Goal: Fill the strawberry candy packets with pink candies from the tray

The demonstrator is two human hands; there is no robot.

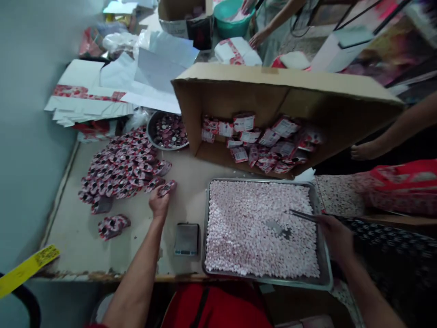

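Observation:
My left hand (159, 206) pinches a small red-and-pink printed pouch (168, 187) at the edge of a large cluster of similar standing pouches (119, 164). My right hand (336, 237) grips thin dark metal tweezers (303, 215), their tips over a metal tray (206, 218) on the right. Small pale pink-white pieces (252, 214) cover the tray's floor, apart from a bare patch right of its middle. Between my left forearm and the tray lies a small digital scale (186, 239). A few more pouches (114, 226) stand apart at the front left.
Behind the tray, a tilted cardboard box (293, 75) contains several sealed packets (244, 123). A round metal bowl (149, 132) of small wrapped pieces stands beside it. Flat white cartons (82, 75) are stacked at back left. Another person's hand (257, 38) rests near a green basin (232, 29).

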